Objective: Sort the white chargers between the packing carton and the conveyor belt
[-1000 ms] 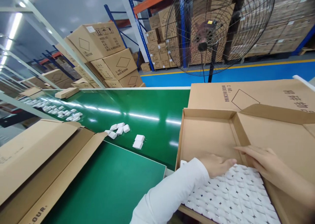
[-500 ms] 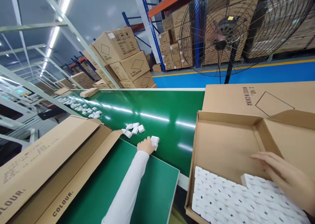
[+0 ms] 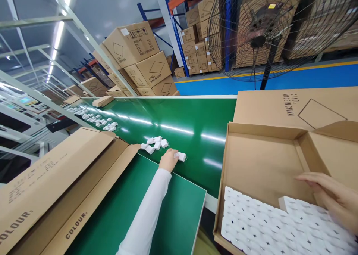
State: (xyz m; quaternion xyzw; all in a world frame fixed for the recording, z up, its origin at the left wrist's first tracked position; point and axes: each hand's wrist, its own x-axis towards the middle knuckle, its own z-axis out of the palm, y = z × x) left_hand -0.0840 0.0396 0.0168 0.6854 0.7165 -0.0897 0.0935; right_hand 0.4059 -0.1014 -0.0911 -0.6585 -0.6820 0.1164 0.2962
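Observation:
My left hand [image 3: 168,160], in a white sleeve, is closed around a white plug charger [image 3: 181,156] just over the green conveyor belt [image 3: 195,115]. Its metal prongs point right. Just behind that hand lies a small cluster of similar white chargers [image 3: 157,145] on the belt. My right hand [image 3: 332,197] hovers above the open cardboard box [image 3: 260,156] at the right, fingers stretched out and nothing visible in them. Packed rows of white chargers [image 3: 260,217] fill the near part of that box, with one block standing a row further out.
More chargers [image 3: 97,120] lie further up the belt at left. A long open carton [image 3: 56,173] stands left of my arm on a green tabletop [image 3: 173,210]. Behind the belt are stacked cartons [image 3: 140,57], and a large caged fan [image 3: 257,41] stands at the back right.
My left hand has shifted slightly right and up, and the charger at its fingertips has turned to lie more level. My right hand has moved a little to the right over the box.

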